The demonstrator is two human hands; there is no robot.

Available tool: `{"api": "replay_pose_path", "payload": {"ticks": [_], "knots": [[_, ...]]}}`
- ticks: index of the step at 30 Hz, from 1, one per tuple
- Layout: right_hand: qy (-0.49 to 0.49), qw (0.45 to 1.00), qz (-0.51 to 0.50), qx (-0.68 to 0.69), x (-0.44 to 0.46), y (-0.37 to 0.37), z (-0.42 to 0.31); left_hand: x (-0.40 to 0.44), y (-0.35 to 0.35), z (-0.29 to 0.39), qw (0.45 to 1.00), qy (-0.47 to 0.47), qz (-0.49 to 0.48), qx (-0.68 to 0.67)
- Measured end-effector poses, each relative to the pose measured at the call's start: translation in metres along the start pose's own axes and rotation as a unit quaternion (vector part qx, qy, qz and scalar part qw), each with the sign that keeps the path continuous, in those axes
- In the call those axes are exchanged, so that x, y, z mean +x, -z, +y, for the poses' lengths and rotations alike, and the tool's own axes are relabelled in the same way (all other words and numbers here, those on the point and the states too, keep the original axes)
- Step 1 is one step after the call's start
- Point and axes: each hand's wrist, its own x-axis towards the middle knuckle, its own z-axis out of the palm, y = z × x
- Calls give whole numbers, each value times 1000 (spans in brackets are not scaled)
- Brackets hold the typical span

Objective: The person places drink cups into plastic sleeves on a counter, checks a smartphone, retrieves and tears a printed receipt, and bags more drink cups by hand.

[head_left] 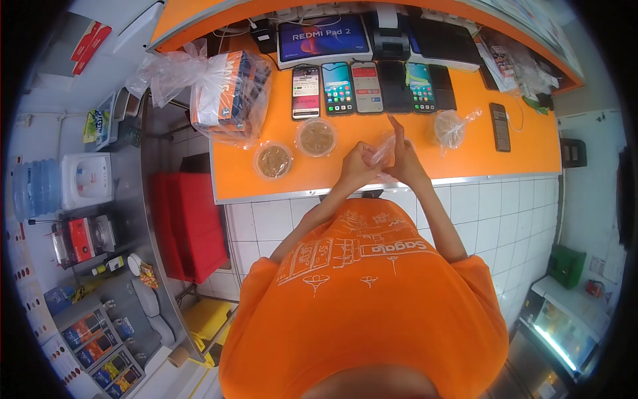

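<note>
My left hand (359, 166) is closed on a clear plastic bag (383, 154) near the front edge of the orange counter (232, 179). My right hand (405, 163) pinches the same bag from the other side, its index finger pointing up toward the phones. Two round clear tubs with brownish contents stand to the left of my hands: one tub (316, 137) is nearer, the other tub (273, 161) lies farther left. Right of my hands sits a tub wrapped in a clear bag (450, 130), the bag's twisted end sticking out to the right.
Several phones (338, 88) line the back of the counter below a tablet box (323, 40) and a small printer (391, 36). A plastic-wrapped pack (229, 93) is at the left. One phone (500, 127) lies at the right. Red crates (186, 226) stand on the floor.
</note>
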Motion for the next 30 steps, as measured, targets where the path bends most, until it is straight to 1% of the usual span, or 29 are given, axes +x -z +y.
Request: {"api": "replay_pose_path", "payload": {"ticks": [1,3,4,6,7,9,10,11,12,13,15,16,18,19,20,22,23,24,26,27,28,29,30], "knots": [[-7,1000,-11,10,1,0,3,1,-1,-4,1000,-2,9,-17],[-20,999,11,34,0,-5,1,5,-3,-8,998,-6,30,-50],[-26,998,22,46,0,-8,-3,6,-2,-5,996,40,20,-80],[-37,998,-26,40,3,-11,-18,7,-2,4,981,133,0,-139],[-42,997,-49,37,3,-12,-25,7,-4,-4,984,112,12,-140],[37,998,9,-59,3,-34,5,10,-10,-29,987,68,37,-142],[77,991,38,-105,5,-40,7,11,-11,-39,985,83,36,-144],[42,993,-29,-103,4,-40,10,12,-12,-48,984,99,35,-147],[6,990,-97,-101,5,-31,-3,11,-12,-53,981,115,34,-150],[-30,981,-164,-100,6,-21,-15,8,-9,-51,983,110,40,-144],[-62,981,-143,-117,18,-7,-47,5,-3,-48,984,98,54,-136],[-79,980,-132,-124,23,-5,-64,5,0,-53,996,44,36,-74],[47,991,-93,-84,35,-15,-100,11,3,-67,997,-66,-1,51],[109,989,-72,-64,41,-26,-114,10,1,-69,978,-168,97,82],[156,974,-25,-160,48,-50,-114,10,-3,-69,938,-266,193,111],[180,960,4,-216,61,-89,-96,14,-11,-82,902,-332,254,111],[159,971,-16,-175,68,-101,-88,19,-16,-103,923,-301,224,85],[138,981,-36,-133,70,-106,-83,16,-15,-102,941,-272,196,48],[128,992,-1,-16,63,-98,-78,3,-6,-77,966,-209,150,-36],[124,991,16,42,59,-90,-74,1,0,-65,974,-177,132,-53],[86,987,10,135,52,-80,-71,-2,6,-52,981,-143,115,-69],[46,973,4,228,42,-65,-68,-2,8,-48,988,-108,99,-55],[5,948,0,318,32,-52,-64,-1,9,-45,990,-90,81,-77]]}}
